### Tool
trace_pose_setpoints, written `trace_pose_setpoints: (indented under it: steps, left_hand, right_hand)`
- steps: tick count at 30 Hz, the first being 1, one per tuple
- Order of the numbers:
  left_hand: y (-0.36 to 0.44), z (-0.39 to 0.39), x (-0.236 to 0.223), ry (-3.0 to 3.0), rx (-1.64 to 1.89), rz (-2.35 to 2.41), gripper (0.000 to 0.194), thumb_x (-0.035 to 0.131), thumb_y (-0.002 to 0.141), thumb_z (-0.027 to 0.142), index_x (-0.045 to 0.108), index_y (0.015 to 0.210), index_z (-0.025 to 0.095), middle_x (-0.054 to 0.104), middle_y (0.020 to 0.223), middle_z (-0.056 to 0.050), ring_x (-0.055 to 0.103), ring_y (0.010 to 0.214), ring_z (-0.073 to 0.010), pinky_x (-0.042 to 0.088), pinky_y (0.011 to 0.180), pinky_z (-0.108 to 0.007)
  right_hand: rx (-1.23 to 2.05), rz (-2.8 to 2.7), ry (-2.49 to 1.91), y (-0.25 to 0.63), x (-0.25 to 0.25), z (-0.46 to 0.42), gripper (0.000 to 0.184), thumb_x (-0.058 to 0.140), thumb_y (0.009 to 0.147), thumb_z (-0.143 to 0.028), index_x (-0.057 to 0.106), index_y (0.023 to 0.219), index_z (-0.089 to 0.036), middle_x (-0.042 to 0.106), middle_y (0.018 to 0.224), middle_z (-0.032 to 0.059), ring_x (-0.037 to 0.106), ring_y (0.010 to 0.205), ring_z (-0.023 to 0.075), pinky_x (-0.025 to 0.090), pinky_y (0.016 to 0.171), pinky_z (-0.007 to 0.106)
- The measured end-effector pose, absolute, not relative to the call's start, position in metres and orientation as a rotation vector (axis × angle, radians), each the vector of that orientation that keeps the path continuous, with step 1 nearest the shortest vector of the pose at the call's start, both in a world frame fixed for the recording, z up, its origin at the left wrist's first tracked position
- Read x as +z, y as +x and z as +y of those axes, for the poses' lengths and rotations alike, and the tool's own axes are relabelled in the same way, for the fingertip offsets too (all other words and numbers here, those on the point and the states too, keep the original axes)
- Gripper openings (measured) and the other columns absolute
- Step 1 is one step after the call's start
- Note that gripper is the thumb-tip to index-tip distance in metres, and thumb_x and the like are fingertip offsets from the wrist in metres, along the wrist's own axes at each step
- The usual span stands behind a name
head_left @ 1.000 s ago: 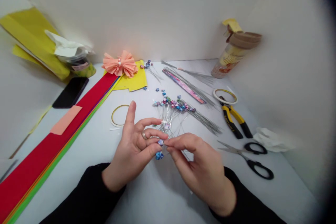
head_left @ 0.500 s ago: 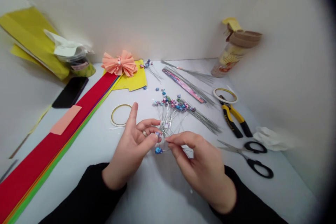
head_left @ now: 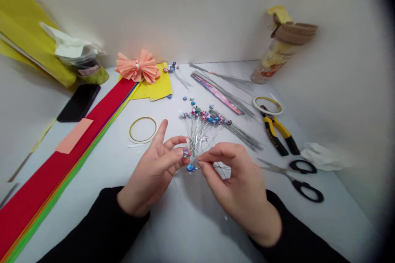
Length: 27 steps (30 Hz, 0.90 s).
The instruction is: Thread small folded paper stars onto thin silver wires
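My left hand pinches a small lilac folded paper star between thumb and fingertips, its index finger raised. Close by on the right, my right hand has thumb and forefinger pressed together on what looks like a thin wire; its tip is too fine to see clearly. A blue paper star sits just below the left fingertips, with a wire running right from it. Behind both hands lies a bunch of paper stars on wire stems, and a pale star rests among the stems.
To the right are pliers, scissors, a tape roll, crumpled tissue and a tall cup. Bare wires lie behind. Leftward are another tape roll, red paper strips, a pink bow and a phone.
My right fingertips have drawn slightly away from the lilac star, which has turned in my left hand. Both hands have risen a little, and the whole view has tilted down slightly.
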<state>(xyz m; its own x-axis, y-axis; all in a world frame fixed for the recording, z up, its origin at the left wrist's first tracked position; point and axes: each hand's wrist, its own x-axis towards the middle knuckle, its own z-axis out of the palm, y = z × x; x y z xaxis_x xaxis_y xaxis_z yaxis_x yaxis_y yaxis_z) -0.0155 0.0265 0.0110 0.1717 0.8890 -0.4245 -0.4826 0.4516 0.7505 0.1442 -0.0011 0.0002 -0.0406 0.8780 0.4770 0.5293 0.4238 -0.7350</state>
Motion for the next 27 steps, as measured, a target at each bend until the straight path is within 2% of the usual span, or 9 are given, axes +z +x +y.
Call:
trace_pose_setpoints:
  steps: [18,24,27]
  left_hand:
    - [-0.013,0.025,0.0088,0.547,1.022,0.966,0.099,0.073,0.071,0.006,0.018,0.148,0.034,0.059,0.101,0.0,0.063,0.068,-0.0068,0.05,0.063,-0.019]
    - [-0.0115,0.0241,0.0094,0.613,1.058,0.976,0.105,0.073,0.07,0.006,0.01,0.15,0.034,0.06,0.096,0.0,0.062,0.068,-0.0068,0.051,0.065,-0.019]
    - [-0.0116,0.0231,0.0072,0.744,1.084,0.978,0.107,0.071,0.073,0.006,0.005,0.149,0.039,0.062,0.091,0.001,0.061,0.07,-0.0076,0.053,0.067,-0.02]
  right_hand:
    - [0.426,-1.779,-1.223,0.1448,0.0034,0.0017,0.018,0.059,0.082,-0.008,0.052,0.088,-0.023,0.065,0.075,-0.0029,0.064,0.066,0.0141,0.049,0.066,0.03]
    - [0.409,-1.801,-1.225,0.1463,0.0044,0.0008,0.018,0.058,0.082,-0.007,0.052,0.088,-0.023,0.064,0.073,-0.0033,0.064,0.064,0.0136,0.048,0.065,0.029]
    - [0.401,-1.816,-1.224,0.1463,0.0042,0.0008,0.018,0.058,0.082,-0.007,0.052,0.088,-0.022,0.064,0.073,-0.003,0.063,0.063,0.0136,0.047,0.065,0.029]
